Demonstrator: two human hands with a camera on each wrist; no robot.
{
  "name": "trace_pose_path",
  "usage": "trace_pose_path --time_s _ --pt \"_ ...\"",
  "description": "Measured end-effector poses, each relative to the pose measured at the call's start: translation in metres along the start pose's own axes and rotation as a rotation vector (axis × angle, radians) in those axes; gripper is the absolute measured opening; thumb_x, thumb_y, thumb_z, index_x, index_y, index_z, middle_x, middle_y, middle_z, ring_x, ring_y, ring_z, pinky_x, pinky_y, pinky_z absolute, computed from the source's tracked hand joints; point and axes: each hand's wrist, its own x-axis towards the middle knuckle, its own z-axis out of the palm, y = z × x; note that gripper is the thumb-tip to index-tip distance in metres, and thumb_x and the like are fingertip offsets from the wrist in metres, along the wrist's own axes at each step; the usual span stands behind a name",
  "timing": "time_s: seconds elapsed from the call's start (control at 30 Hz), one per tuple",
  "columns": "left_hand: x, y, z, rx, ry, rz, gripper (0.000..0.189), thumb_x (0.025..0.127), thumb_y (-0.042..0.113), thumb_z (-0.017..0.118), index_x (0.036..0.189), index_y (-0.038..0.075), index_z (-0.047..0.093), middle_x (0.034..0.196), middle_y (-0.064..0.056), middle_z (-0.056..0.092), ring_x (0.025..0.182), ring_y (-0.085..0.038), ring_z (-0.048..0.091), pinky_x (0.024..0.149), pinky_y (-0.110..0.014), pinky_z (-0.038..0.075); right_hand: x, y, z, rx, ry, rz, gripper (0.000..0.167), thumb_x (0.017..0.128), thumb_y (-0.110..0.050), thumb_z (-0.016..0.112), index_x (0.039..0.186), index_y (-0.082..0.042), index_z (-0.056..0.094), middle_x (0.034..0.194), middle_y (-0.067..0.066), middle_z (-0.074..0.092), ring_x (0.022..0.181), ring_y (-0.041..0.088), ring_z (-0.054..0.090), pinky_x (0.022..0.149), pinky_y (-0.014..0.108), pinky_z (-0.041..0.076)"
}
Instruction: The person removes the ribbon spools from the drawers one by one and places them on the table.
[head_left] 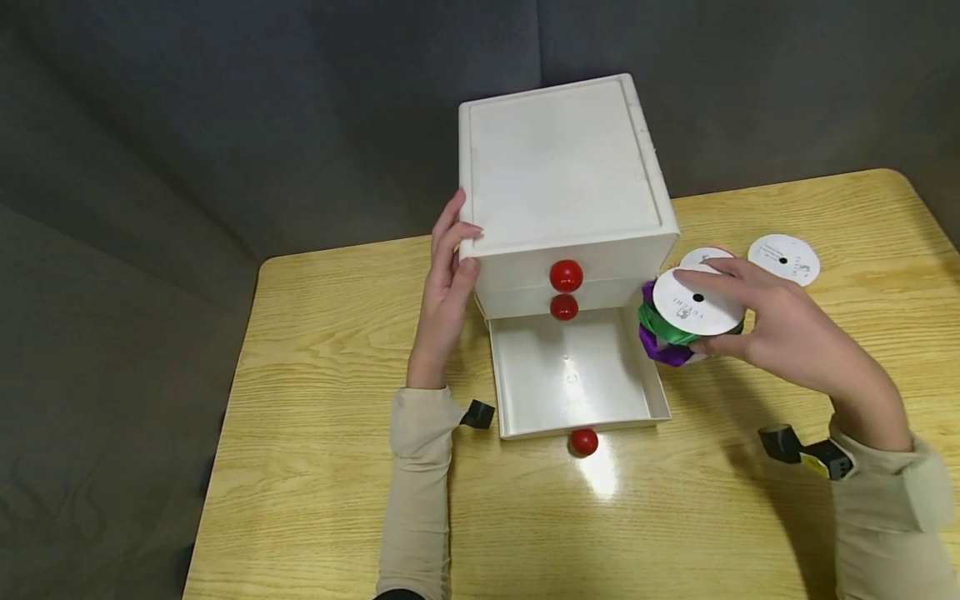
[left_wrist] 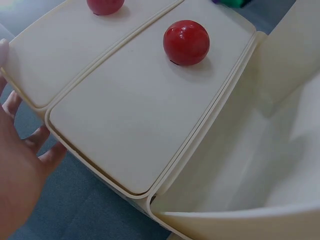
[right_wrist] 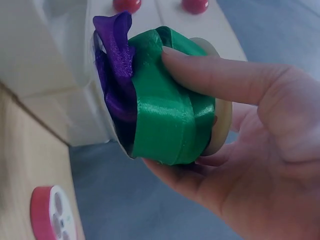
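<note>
A white drawer cabinet (head_left: 562,167) with red ball knobs stands on the table, its bottom drawer (head_left: 573,375) pulled out. At the cabinet's left front corner my left hand (head_left: 444,296) grips the edge, thumb by the front and fingers along the side and top. My right hand (head_left: 780,321) holds a spool of green ribbon (right_wrist: 165,110) beside the drawer's right wall, its white label disc (head_left: 697,312) facing up. Against the green spool's lower side is a spool of purple ribbon (head_left: 663,350), with a loose loop standing out in the right wrist view.
A white-labelled spool (head_left: 783,260) lies on the table right of the cabinet. Another spool (head_left: 703,255) is partly hidden behind my right hand. A spool of red ribbon (right_wrist: 42,212) shows in the right wrist view. Dark grey fabric (head_left: 360,117) hangs behind the table (head_left: 330,433).
</note>
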Motion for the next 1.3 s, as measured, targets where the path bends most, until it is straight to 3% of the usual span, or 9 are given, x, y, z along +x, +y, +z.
trace_pose_path --time_s 0.37,0.67,1.13,1.3 --pt "0.001 0.001 0.002 -0.014 -0.004 -0.001 0.057 0.105 0.054 0.053 0.124 0.000 0.047 0.169 -0.014 0.021 0.154 -0.022 0.024 0.122 -0.042 0.027 0.005 0.028 -0.001 0.058 -0.044 0.135 0.080 0.075 -0.001 0.090 0.147 -0.007 0.057 0.154 0.036 0.038 0.137 0.061 0.037 0.099 0.070 0.034" --pt "0.000 0.002 0.002 -0.021 -0.003 -0.006 0.056 0.105 0.052 0.053 0.125 0.000 0.047 0.169 -0.013 0.021 0.154 -0.021 0.024 0.122 -0.042 0.028 0.009 0.053 0.001 0.085 -0.112 0.225 0.077 0.080 -0.004 0.087 0.149 -0.003 0.053 0.153 0.037 0.036 0.138 0.059 0.034 0.103 0.071 0.031" --pt "0.001 0.001 0.002 -0.023 -0.004 -0.001 0.055 0.106 0.050 0.053 0.125 -0.001 0.047 0.168 -0.014 0.021 0.154 -0.022 0.024 0.122 -0.042 0.028 0.013 0.088 0.014 0.134 -0.114 0.209 0.081 0.075 0.009 0.086 0.147 0.003 0.049 0.151 0.037 0.038 0.135 0.053 0.035 0.105 0.072 0.030" --pt "0.000 0.000 0.001 -0.011 0.000 -0.002 0.056 0.105 0.052 0.052 0.125 0.000 0.047 0.169 -0.013 0.021 0.154 -0.022 0.023 0.122 -0.042 0.027 0.015 0.094 0.018 0.147 -0.072 0.173 0.082 0.071 0.013 0.086 0.145 0.004 0.050 0.149 0.036 0.040 0.136 0.052 0.035 0.107 0.071 0.028"
